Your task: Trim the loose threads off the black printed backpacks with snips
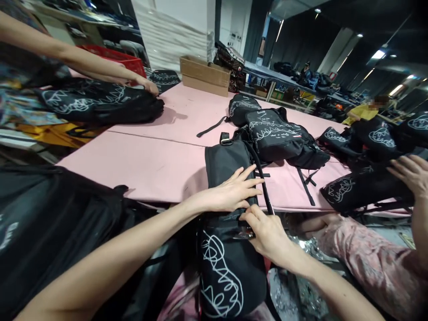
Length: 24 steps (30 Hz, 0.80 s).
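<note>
A black backpack (224, 249) with white scribble print hangs over the near edge of the pink table (150, 156). My left hand (234, 189) lies flat on its upper part, fingers stretched out. My right hand (264, 229) is pinched at the bag's middle, near a strap and a shiny clear piece; what the fingers hold is too small to name.
Several more black printed backpacks (277, 136) lie on the table. Another person's hand (149, 85) rests on a bag at far left; a co-worker's hand (411, 174) touches a bag at right. A cardboard box (203, 73) stands at the back. A dark bag pile (60, 223) is at lower left.
</note>
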Each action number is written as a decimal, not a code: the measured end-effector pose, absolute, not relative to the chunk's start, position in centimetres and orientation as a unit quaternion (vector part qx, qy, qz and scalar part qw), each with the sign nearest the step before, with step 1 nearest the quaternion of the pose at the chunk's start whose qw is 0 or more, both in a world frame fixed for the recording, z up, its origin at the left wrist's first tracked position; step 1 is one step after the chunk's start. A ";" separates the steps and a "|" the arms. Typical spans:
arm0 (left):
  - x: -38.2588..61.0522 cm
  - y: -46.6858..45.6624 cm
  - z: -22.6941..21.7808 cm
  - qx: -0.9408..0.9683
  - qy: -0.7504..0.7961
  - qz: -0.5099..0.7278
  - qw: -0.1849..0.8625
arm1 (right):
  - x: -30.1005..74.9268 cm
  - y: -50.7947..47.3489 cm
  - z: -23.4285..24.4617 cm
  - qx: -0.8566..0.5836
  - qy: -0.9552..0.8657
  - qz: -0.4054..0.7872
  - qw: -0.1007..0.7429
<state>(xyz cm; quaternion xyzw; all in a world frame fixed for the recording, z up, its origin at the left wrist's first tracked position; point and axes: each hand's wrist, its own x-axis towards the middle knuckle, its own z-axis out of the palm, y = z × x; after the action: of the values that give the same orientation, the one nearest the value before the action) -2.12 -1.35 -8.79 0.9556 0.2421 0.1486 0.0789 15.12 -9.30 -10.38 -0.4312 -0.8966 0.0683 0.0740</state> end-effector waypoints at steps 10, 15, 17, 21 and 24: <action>-1.5 -2.0 -9.9 0.964 0.253 0.083 0.021 | 14.7 -8.4 -9.7 -0.409 -0.900 0.146 -0.037; 0.2 -3.0 -12.2 0.945 0.287 0.154 -0.033 | 15.2 -9.4 -10.4 -0.420 -0.860 0.278 0.080; 0.6 -3.1 -12.8 0.933 0.306 0.184 -0.048 | 15.6 -9.8 -10.7 -0.411 -0.841 0.328 0.127; -0.1 -3.2 -12.9 0.927 0.286 0.240 -0.030 | 16.8 -10.6 -11.5 -0.364 -0.838 0.359 0.192; -1.4 -4.5 -12.7 0.918 0.255 0.303 0.029 | 18.0 -11.6 -12.3 -0.354 -0.832 0.366 0.220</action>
<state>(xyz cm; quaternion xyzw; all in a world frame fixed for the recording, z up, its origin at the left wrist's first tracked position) -1.40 -4.46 -12.73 0.9178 0.2548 0.3030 0.0294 18.02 -11.61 -12.33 -0.3537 -0.8320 0.3664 0.2200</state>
